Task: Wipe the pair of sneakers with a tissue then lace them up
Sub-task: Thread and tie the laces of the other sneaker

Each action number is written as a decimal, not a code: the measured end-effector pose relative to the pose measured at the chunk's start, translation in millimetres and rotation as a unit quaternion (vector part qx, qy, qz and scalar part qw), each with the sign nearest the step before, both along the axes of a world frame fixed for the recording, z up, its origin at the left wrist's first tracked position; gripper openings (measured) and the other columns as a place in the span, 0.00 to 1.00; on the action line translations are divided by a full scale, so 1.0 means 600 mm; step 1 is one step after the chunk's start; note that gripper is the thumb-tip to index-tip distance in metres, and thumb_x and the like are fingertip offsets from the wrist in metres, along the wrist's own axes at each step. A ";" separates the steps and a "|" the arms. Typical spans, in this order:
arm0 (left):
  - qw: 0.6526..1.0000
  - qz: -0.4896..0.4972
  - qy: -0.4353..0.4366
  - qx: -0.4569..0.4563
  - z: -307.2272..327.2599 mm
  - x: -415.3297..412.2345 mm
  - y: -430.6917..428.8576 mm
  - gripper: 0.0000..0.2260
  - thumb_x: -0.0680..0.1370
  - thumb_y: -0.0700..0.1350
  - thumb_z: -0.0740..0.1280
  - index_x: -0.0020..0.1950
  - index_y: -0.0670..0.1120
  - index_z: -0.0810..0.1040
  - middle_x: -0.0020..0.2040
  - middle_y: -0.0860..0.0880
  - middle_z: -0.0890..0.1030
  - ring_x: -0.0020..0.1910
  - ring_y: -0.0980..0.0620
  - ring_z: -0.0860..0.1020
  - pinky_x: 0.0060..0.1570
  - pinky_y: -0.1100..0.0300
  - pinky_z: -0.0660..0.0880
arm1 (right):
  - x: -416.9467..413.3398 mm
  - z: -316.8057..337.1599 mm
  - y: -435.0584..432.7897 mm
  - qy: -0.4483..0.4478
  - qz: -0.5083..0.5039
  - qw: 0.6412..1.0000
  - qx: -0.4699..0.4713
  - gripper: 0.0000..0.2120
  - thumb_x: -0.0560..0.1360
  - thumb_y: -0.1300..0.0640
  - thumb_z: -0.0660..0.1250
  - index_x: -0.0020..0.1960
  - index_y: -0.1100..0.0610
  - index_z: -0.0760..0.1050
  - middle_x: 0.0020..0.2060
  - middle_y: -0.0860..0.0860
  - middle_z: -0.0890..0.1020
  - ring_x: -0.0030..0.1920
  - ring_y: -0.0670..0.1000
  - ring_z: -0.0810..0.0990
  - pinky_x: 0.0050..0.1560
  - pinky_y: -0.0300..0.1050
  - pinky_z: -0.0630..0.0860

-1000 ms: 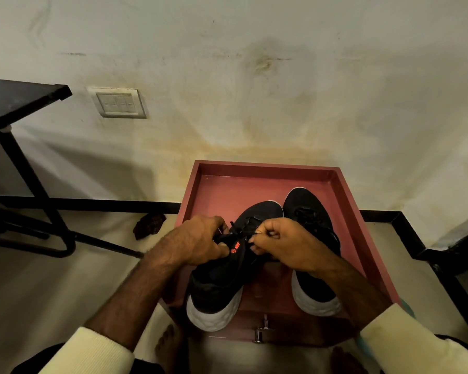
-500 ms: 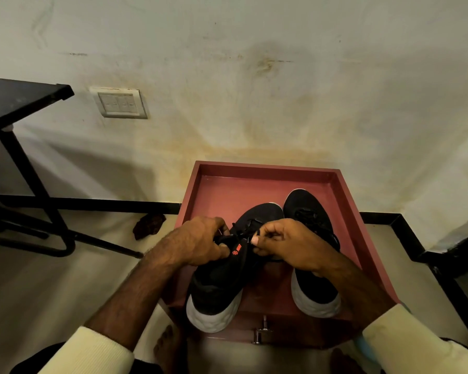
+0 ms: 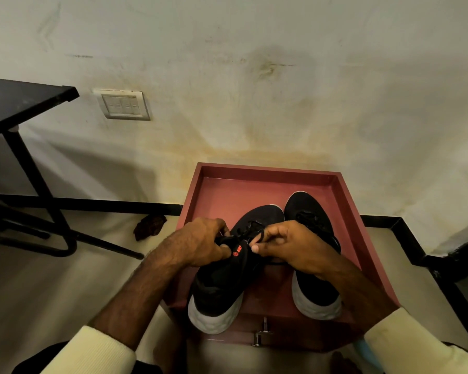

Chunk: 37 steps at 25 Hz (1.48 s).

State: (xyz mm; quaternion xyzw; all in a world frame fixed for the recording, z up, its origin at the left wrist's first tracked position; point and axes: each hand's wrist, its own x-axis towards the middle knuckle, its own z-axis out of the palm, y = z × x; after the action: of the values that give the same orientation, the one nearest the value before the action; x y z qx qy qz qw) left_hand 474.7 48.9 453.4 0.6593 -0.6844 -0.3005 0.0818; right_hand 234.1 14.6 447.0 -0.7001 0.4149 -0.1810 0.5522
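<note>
Both sneakers stand on the red counter [image 3: 254, 190], inside its raised rim, toes toward the wall and white heels toward me. The left sneaker [image 3: 219, 290] lies at an angle, its toe close to the toe of the right sneaker [image 3: 316, 290]; its white heel shows past the near edge of the counter.

My left grip [image 3: 197, 244] is curled round the tongue [image 3: 237, 251] of the left sneaker, thumb just beside the orange logo. My right grip [image 3: 289, 247] pinches the black lace [image 3: 254, 233] between thumb and forefinger, above the throat of the same sneaker; the other fingers are curled in. My right forearm crosses the right sneaker and hides its middle.

A metal latch [image 3: 262, 333] sits on the front face of the counter. A switch plate [image 3: 125, 105] is set in the stained wall. A black table frame [image 3: 25, 103] stands at far left, and a dark crumpled scrap [image 3: 149, 228] lies on the floor near the counter
</note>
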 end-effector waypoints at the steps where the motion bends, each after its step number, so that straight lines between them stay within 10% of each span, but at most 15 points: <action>1: 1.000 -0.001 -0.003 -0.002 -0.001 -0.001 0.000 0.13 0.77 0.49 0.73 0.60 0.51 0.78 0.54 0.51 0.82 0.49 0.53 0.83 0.47 0.61 0.83 | 0.000 -0.001 -0.002 0.001 -0.006 1.000 -0.008 0.08 0.78 0.57 0.75 0.53 0.61 0.85 0.38 0.46 0.88 0.47 0.47 0.88 0.57 0.43 0.83; 10: 1.000 0.015 0.005 0.008 0.005 0.004 0.001 0.14 0.78 0.47 0.73 0.63 0.49 0.77 0.54 0.50 0.81 0.49 0.54 0.82 0.43 0.66 0.81 | -0.012 -0.001 -0.018 -0.102 0.012 0.980 0.173 0.11 0.85 0.63 0.61 0.59 0.67 0.80 0.62 0.62 0.84 0.64 0.56 0.83 0.68 0.43 0.78; 16: 1.000 0.010 0.019 0.011 0.006 0.003 0.000 0.13 0.78 0.48 0.73 0.61 0.50 0.78 0.54 0.51 0.82 0.49 0.54 0.82 0.45 0.64 0.80 | -0.007 -0.003 -0.004 -0.035 0.025 0.998 0.052 0.10 0.78 0.58 0.74 0.58 0.61 0.82 0.53 0.57 0.88 0.57 0.54 0.87 0.63 0.46 0.81; 30: 0.971 0.028 0.212 0.108 0.034 0.009 0.015 0.14 0.73 0.46 0.80 0.55 0.44 0.82 0.48 0.44 0.85 0.46 0.49 0.86 0.52 0.51 0.85 | -0.015 -0.007 -0.010 -0.007 -0.048 0.999 0.011 0.11 0.80 0.52 0.71 0.55 0.60 0.78 0.49 0.55 0.87 0.53 0.51 0.88 0.61 0.50 0.83; 37: 0.964 0.033 0.234 0.121 0.040 0.015 0.014 0.04 0.80 0.42 0.72 0.52 0.42 0.80 0.53 0.42 0.85 0.50 0.51 0.85 0.49 0.57 0.84 | -0.004 0.017 0.047 0.116 -0.122 0.961 -0.218 0.16 0.73 0.39 0.75 0.47 0.47 0.72 0.34 0.49 0.80 0.32 0.43 0.78 0.36 0.40 0.77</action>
State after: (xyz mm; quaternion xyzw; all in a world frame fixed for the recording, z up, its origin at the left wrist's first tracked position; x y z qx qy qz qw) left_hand 483.7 57.1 477.4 0.5982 -0.5821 -0.5242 0.1689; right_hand 231.5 42.5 457.1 -0.7639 0.5088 -0.2509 0.3076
